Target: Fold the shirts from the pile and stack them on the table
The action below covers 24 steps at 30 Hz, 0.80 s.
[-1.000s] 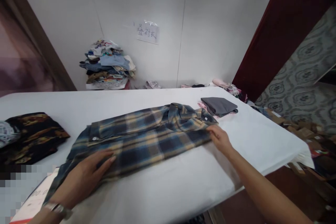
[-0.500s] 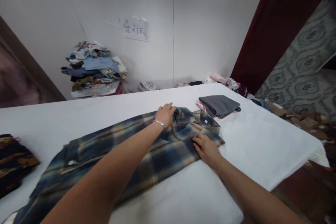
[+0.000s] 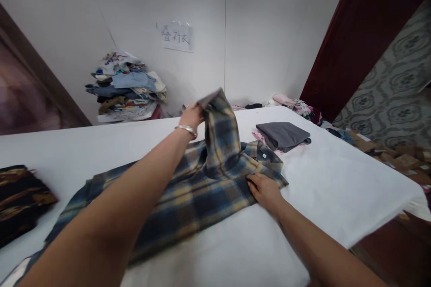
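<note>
A blue, tan and grey plaid shirt [image 3: 182, 202] lies stretched across the white table, its collar end to the right. My left hand [image 3: 192, 116], with a silver bangle at the wrist, is closed on a strip of the shirt that looks like a sleeve and holds it up above the table. Part of the shirt is hidden behind my left forearm. Below the collar, my right hand [image 3: 266, 190] grips the shirt's near edge against the table, fingertips bent onto the cloth.
A folded dark grey garment [image 3: 283, 135] rests on a pink one beyond the collar. At the left edge lies a dark patterned garment [image 3: 23, 202]. A tall pile of clothes [image 3: 129, 87] stands against the wall under a paper sign [image 3: 178, 36]. Cardboard boxes [image 3: 400, 157] are at right.
My left hand has risen and moved left, pulling the sleeve-like strip up off the shirt. My right hand has stayed at the same place on the cloth.
</note>
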Each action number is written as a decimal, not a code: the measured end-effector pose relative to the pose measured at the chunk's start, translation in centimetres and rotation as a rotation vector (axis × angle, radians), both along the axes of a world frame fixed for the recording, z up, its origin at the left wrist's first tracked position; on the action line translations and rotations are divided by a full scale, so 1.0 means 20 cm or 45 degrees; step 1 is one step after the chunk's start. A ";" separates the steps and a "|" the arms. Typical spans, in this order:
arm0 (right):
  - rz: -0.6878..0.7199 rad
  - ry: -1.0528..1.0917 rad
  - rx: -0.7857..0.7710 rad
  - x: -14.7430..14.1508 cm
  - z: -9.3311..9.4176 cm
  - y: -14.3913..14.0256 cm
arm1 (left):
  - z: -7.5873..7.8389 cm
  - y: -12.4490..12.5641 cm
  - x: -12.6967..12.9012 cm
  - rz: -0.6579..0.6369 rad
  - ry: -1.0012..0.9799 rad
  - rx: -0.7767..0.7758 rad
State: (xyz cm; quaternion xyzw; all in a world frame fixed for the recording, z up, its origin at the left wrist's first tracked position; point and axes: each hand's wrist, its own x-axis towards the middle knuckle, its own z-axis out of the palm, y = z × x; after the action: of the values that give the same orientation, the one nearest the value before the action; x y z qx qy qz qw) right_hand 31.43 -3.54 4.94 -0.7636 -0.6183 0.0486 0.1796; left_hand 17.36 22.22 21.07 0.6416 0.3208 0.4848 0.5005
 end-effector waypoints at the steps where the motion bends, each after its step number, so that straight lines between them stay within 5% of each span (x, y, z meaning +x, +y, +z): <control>1: -0.003 0.000 -0.012 0.00 0.00 0.00 | 0.06 -0.04 -0.10 -0.029 -0.078 -0.028; 3: -0.017 -0.006 -0.031 0.00 0.00 0.00 | 0.11 -0.15 -0.34 -0.089 -0.278 -0.081; 5: -0.027 -0.013 -0.028 0.01 0.00 0.00 | 0.05 -0.28 -0.60 -0.109 -0.453 -0.218; 10: -0.035 -0.030 0.061 0.02 -0.01 -0.01 | -0.39 -0.54 -1.21 0.208 -0.080 -0.848; 12: -0.056 0.010 0.132 0.02 -0.03 -0.02 | -0.53 -0.64 -1.37 0.248 0.088 -0.899; 18: -0.086 0.279 0.433 0.03 -0.04 -0.05 | -0.61 -0.86 -1.46 0.439 0.428 -0.646; 24: -0.155 0.262 0.340 0.05 -0.05 -0.04 | -0.66 -0.90 -1.35 0.523 0.980 -0.056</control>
State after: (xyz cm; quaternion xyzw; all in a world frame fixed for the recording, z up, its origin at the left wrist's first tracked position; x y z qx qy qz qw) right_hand 32.39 -4.36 3.96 -0.7600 -0.5503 0.0329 0.3442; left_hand -9.69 4.27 7.93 0.6875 0.6151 0.2929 0.2513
